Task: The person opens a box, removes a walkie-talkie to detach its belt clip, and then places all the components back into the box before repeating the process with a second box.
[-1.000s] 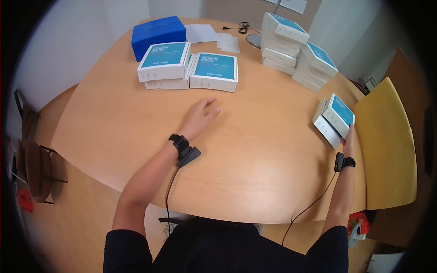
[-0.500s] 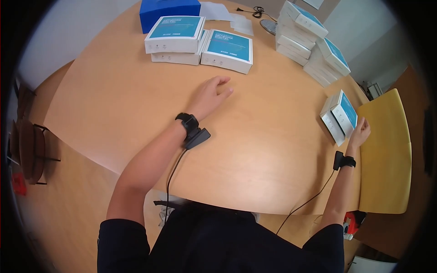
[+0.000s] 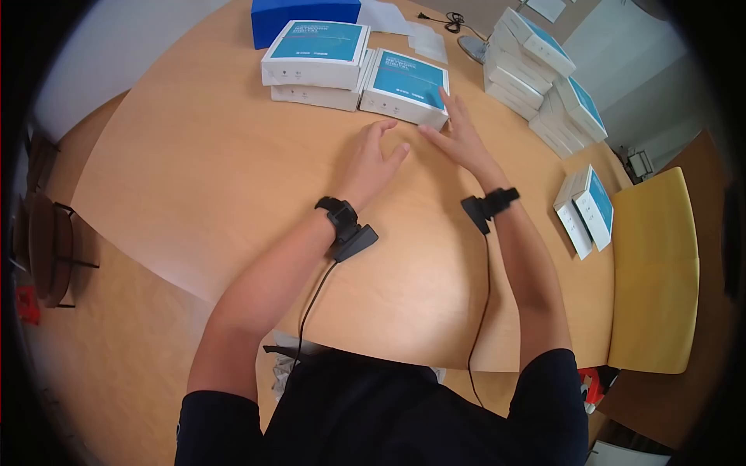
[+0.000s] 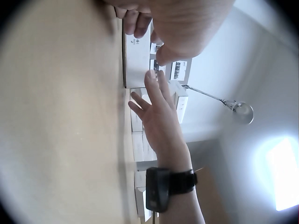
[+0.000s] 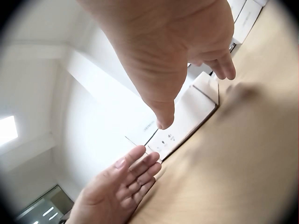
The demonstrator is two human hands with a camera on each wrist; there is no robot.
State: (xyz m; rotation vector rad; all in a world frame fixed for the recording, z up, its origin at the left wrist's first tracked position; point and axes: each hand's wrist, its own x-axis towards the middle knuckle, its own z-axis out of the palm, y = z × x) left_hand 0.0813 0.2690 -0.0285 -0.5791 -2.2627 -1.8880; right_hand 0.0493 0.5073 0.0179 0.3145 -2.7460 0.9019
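Note:
A flat white box with a teal lid [image 3: 406, 80] lies on the table beside two similar boxes [image 3: 312, 74], stacked one on the other. My right hand [image 3: 465, 146] is at this single box's near right corner, fingers spread and overlapping the edge in the head view. In the right wrist view its thumb and fingers stand apart in front of the box's white side [image 5: 184, 123]. Just short of the box's near side, my left hand [image 3: 371, 165] hovers with loosely bent fingers, holding nothing. The left wrist view shows both hands facing each other near the box [image 4: 137, 60].
Two leaning boxes [image 3: 587, 210] stand at the table's right edge by a yellow chair [image 3: 657, 272]. Taller box stacks [image 3: 517, 74] rise at the back right, near a lamp base [image 3: 472, 48]. A blue box [image 3: 303, 12] and papers [image 3: 427, 43] lie behind. Cables trail from both wrists.
My right hand has let go of the boxes at the right edge and swung left to the single box. The left hand stays near the same spot. The head view has tilted down.

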